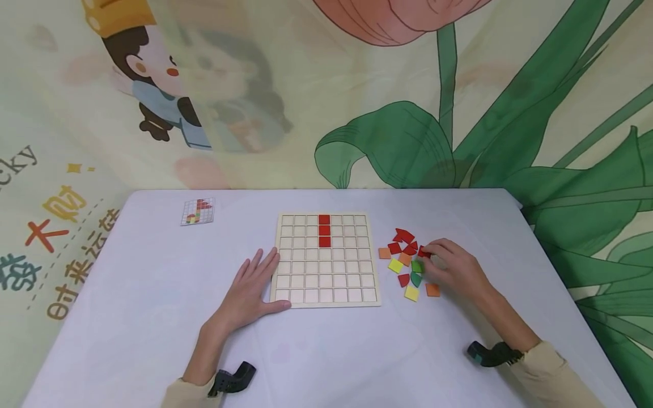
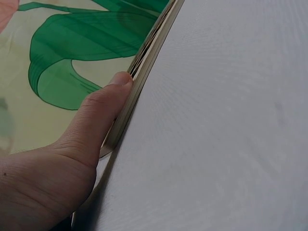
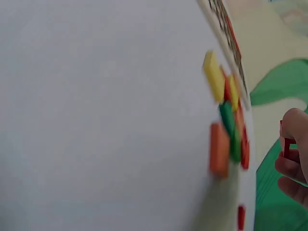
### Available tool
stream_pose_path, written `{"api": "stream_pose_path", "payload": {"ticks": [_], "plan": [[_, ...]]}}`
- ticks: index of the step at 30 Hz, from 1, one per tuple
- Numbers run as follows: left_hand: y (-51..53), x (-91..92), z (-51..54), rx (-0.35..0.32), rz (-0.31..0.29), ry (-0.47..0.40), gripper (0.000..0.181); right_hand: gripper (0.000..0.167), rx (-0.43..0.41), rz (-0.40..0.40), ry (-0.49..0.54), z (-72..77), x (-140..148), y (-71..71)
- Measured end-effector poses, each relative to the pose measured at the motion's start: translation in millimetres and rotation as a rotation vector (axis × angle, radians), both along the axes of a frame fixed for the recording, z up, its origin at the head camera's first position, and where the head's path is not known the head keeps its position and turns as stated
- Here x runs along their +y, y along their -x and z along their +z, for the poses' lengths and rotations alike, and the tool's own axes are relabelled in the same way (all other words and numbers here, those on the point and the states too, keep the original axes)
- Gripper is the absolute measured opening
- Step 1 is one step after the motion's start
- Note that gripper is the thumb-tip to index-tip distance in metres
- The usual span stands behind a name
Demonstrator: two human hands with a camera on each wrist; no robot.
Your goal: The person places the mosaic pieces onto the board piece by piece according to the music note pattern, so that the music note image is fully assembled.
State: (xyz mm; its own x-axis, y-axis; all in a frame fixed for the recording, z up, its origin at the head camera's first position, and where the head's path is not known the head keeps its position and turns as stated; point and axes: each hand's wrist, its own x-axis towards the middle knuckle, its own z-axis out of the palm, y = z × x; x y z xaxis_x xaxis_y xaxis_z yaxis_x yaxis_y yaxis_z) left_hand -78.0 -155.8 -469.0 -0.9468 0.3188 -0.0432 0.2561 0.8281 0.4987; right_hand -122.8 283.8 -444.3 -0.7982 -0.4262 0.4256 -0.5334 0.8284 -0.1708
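A wooden grid board point(image 1: 301, 266) lies flat mid-table, with three red square tiles point(image 1: 324, 230) stacked in one column from its top row down. My left hand point(image 1: 247, 292) rests at the board's lower left corner, fingers stretched along the left edge and thumb on the near edge; the left wrist view shows the thumb point(image 2: 98, 113) against the frame. Beside the loose pile right of the board, my right hand point(image 1: 456, 266) pinches a red tile point(image 3: 284, 144) between thumb and fingers. The tile's full shape is partly hidden by the fingers.
Loose red, orange, yellow and green pieces point(image 1: 395, 265) lie between the board and my right hand, some curved. An orange square point(image 1: 432, 290) lies nearest that hand's wrist. A small pattern card point(image 1: 198, 211) sits at the back left. Behind the table hangs a printed cloth point(image 1: 285, 170).
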Motion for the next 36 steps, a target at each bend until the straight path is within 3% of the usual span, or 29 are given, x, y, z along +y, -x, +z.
{"api": "stream_pose_path", "payload": {"ticks": [5, 12, 15, 20, 26, 32, 36], "plan": [[0.2, 0.2, 1.1, -0.004, -0.002, 0.008, 0.107, 0.037, 0.024, 0.126, 0.032, 12.3, -27.3, 8.1], [1.1, 1.4, 1.4, 0.0, -0.007, 0.006, 0.106, 0.035, 0.046, 0.316, 0.062, 17.8, -59.2, 21.5], [1.0, 1.7, 1.2, 0.0, -0.005, 0.007, 0.106, 0.034, 0.04, 0.347, 0.055, 19.4, -72.3, 26.0], [0.5, 1.4, 1.5, 0.002, -0.002, 0.012, 0.106, 0.03, -0.008, 0.345, 0.017, 20.2, -94.3, 36.6], [-0.4, 0.9, 1.1, 0.009, 0.003, 0.008, 0.106, 0.026, -0.189, 0.296, -0.075, 18.5, -126.0, 57.9], [-0.7, 1.6, 0.0, 0.026, -0.003, -0.005, 0.105, 0.023, -0.293, 0.242, -0.12, 8.8, -149.2, 80.1], [-0.6, 1.6, 0.3, 0.027, -0.001, 0.0, 0.105, 0.023, -0.336, 0.202, -0.165, 3.1, -157.2, 84.4]]}}
